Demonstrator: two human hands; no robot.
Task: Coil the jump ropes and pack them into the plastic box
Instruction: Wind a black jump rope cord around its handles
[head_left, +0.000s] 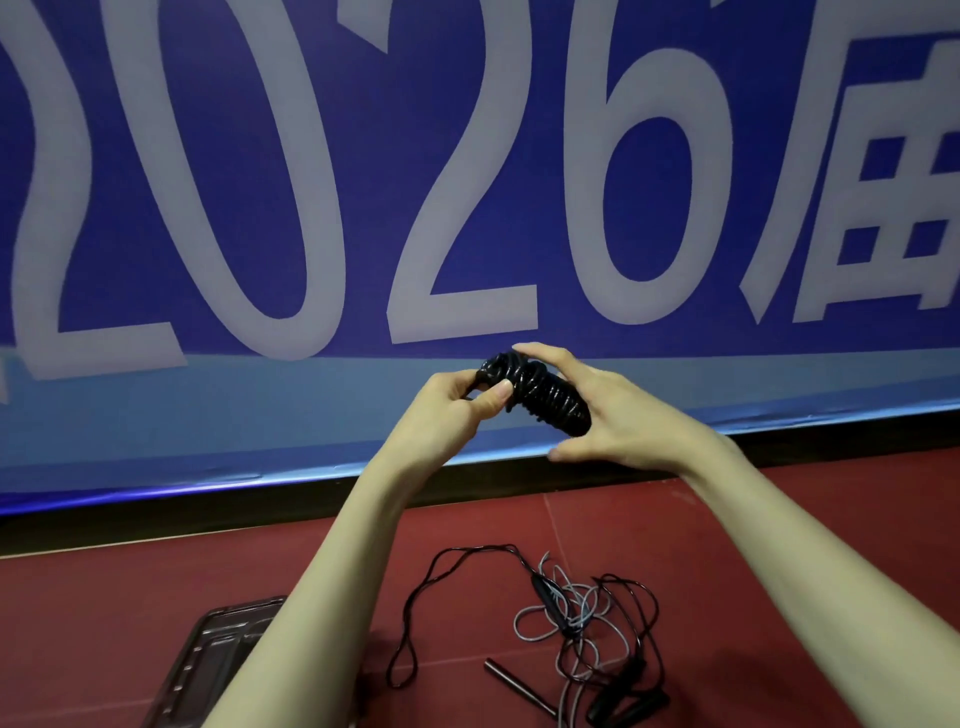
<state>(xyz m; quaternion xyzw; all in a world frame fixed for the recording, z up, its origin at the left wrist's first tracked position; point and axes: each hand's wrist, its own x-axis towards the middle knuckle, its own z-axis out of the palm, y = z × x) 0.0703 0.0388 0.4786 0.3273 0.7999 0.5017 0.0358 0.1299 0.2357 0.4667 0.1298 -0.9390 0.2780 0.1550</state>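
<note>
Above the red floor (156, 587), raised before the banner (208, 405), a coiled black rope (540, 392) sits gripped by the left hand (457, 410) and right hand (613, 415). Loosening risk: wraps could spring apart if either grip eases. Loose ropes (576, 618) lie near; plastic box (208, 660) near left. Banner reads "2026".

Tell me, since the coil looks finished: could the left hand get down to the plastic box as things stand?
Probably yes. The plastic box lies open on the floor under the left forearm, nothing over it, though the left hand grips the black coil.
</note>
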